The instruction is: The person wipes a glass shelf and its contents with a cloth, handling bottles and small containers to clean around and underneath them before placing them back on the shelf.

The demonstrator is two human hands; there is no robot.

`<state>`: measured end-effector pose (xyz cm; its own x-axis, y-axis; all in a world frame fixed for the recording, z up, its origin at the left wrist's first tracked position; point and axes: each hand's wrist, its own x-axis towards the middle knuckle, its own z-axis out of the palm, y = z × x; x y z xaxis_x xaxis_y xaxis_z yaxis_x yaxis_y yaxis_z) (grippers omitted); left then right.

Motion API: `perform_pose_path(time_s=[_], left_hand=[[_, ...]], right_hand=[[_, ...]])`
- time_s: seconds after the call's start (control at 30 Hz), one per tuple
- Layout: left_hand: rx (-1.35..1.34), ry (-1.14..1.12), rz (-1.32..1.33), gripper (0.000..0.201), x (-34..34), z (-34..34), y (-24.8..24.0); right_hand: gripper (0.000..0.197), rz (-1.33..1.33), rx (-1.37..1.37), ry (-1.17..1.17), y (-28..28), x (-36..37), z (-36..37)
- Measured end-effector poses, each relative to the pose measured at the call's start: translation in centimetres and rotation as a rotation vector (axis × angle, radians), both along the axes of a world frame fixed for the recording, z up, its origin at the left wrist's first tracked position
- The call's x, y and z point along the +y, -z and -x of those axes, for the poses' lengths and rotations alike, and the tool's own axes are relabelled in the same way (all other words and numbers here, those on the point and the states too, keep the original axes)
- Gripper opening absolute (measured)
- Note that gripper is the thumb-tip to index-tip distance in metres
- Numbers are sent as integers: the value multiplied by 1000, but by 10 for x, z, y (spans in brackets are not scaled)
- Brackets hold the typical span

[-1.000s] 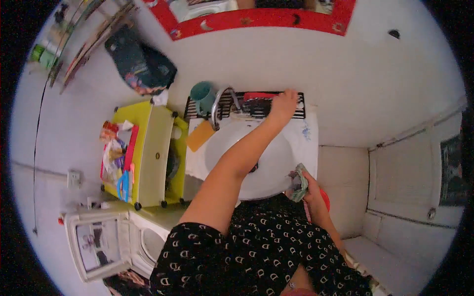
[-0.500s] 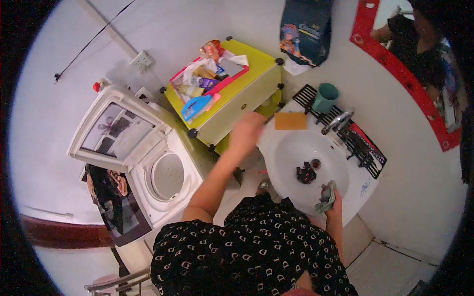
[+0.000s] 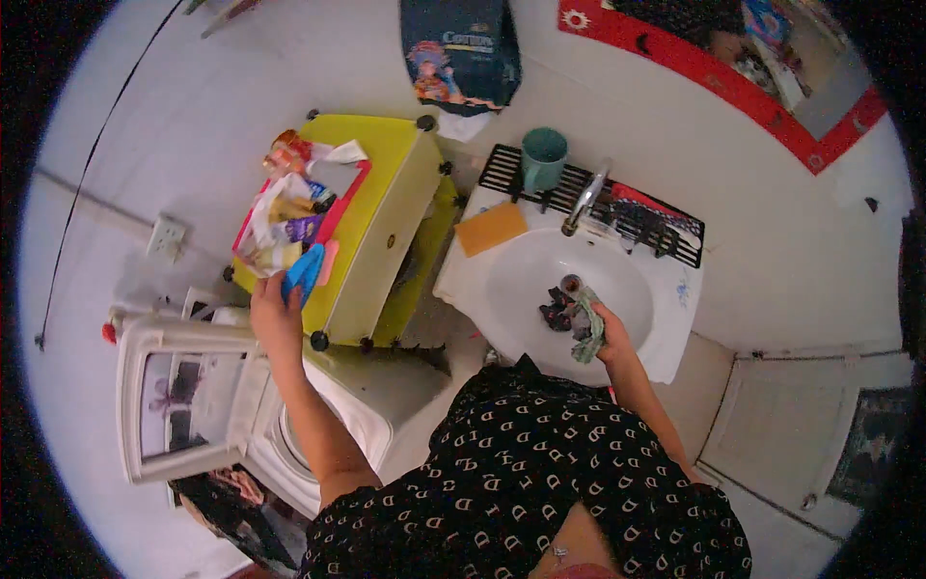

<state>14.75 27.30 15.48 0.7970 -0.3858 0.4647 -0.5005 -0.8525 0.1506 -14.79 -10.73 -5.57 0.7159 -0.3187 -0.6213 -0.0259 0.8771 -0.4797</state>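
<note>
My left hand [image 3: 277, 314] is at the front corner of a yellow-green cabinet. Its fingers and thumb close on the near end of a blue scrub brush [image 3: 305, 274], which lies beside a pink piece [image 3: 329, 261]. Over the white sink [image 3: 627, 318], my right hand [image 3: 614, 333] grips a crumpled grey-green cloth [image 3: 585, 328]. A small dark cloth with red spots [image 3: 557, 309] rests in the basin near the drain [image 3: 571, 284], partly behind the held cloth.
An orange sponge-like block [image 3: 490, 229], a green mug [image 3: 544, 159] and a black rack [image 3: 502, 174] lie around the faucet [image 3: 587, 198]. A pink-edged tray [image 3: 352, 198] of tubes tops the cabinet [image 3: 386, 159]. Left stands a washing machine with its lid [image 3: 183, 400] raised.
My left hand has moved left from beside the cabinet to the blue scrub brush. The right hand keeps the cloth, now nearer the dark cloth. My view has turned.
</note>
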Motion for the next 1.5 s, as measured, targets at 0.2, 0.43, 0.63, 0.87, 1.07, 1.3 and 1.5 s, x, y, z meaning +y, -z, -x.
perform_pose_path(time_s=[0.2, 0.43, 0.63, 0.87, 1.07, 1.3, 1.5], left_hand=[[637, 326, 518, 25, -112, -12, 35], [548, 465, 311, 33, -298, -37, 121], [326, 413, 268, 32, -352, -61, 159], [182, 473, 440, 33, -338, -58, 167], [636, 522, 655, 43, -344, -20, 182], [488, 476, 410, 70, -367, -2, 176], [434, 559, 482, 53, -364, 8, 156]], right_hand=[[32, -52, -9, 90, 24, -3, 34], [32, 312, 123, 166, 19, 7, 72], [34, -53, 137, 406, -2, 15, 105], [31, -108, 206, 384, -33, 23, 110], [32, -35, 95, 314, -1, 8, 88], [38, 51, 71, 135, -13, 10, 66], [37, 19, 70, 283, -4, 14, 100]])
